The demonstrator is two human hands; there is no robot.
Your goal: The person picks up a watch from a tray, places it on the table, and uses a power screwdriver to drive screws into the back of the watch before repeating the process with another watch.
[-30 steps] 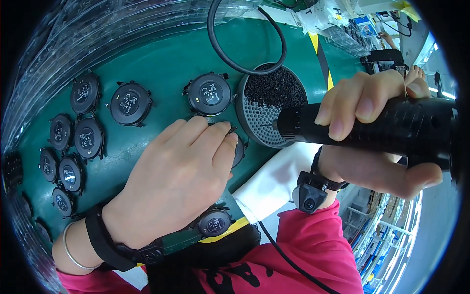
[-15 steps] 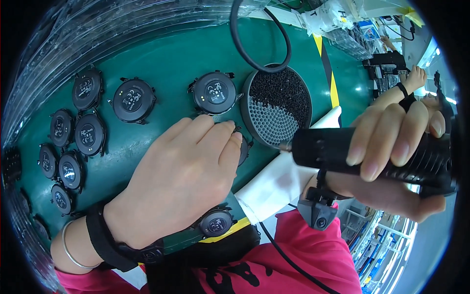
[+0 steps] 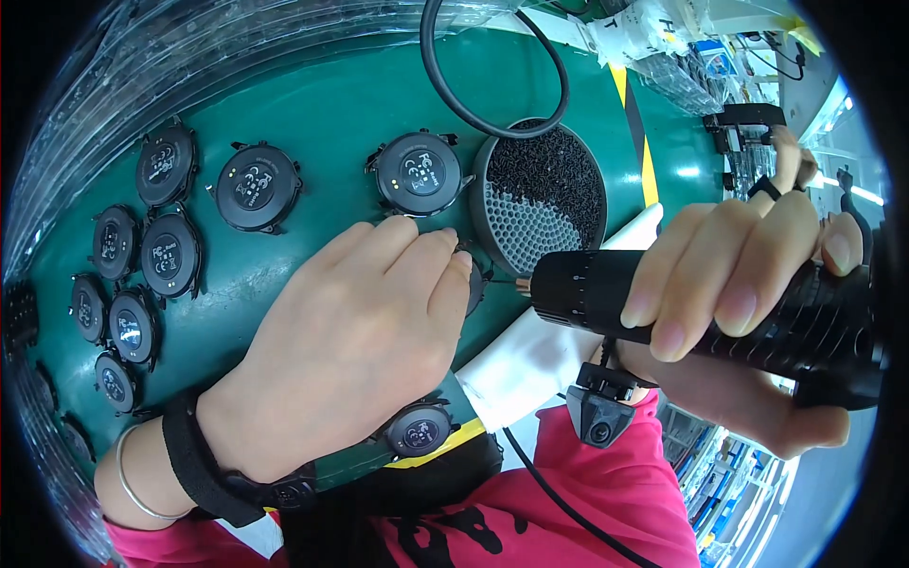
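Observation:
My left hand [image 3: 355, 341] lies across the green table, its fingers closed on a round black smartwatch body [image 3: 476, 289] that is mostly hidden beneath them. Gripped in my right hand [image 3: 729, 275] is a black electric screwdriver [image 3: 582, 293], held nearly level. Its thin bit reaches the edge of that watch; whether it touches a screw is too small to tell. Just beyond sits a round grey tray [image 3: 530, 237] with a perforated floor, its far part heaped with small black screws [image 3: 544, 170]. Another watch body [image 3: 418, 174] lies back-up beyond my left fingers.
Several more watch bodies [image 3: 172, 251] lie back-up at the left, and one [image 3: 418, 430] by the near edge. A black cable loop [image 3: 431, 62] hangs over the tray. White cloth [image 3: 530, 364] lies below the screwdriver. Another person's hand [image 3: 786, 161] shows far right.
My right hand has brought the screwdriver left, its bit moving from the tray's near edge to the watch under my left hand. My left hand has barely moved. The other person's hand has shifted.

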